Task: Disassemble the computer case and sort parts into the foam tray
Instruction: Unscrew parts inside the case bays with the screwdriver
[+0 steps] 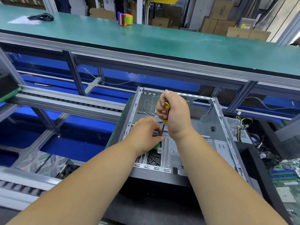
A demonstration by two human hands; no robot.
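— Step in hand?
— Unscrewing, by the look of it. Computer case [203, 127] lying open on the line, nearly stripped. Right hand [176, 114] wrapped round a yellow-handled screwdriver [165, 116], held upright, tip down near a small green board [158, 145] on the case floor. Left hand [146, 133] pinching the shaft low down, steadying it.
— Next move?
— Probably a steady turn with downward pressure, then lifting out screw and board. Second screw [160, 149] visible just below.
— Surroundings?
— Motherboard [285, 176] and power supply with loose wires [238, 127] lying to the right. Foam tray not identifiable with certainty. Tape dispenser [125, 19] on the green bench behind.
— Obstructions?
— Screw head hidden under the fingers; seating of the tip unverifiable.
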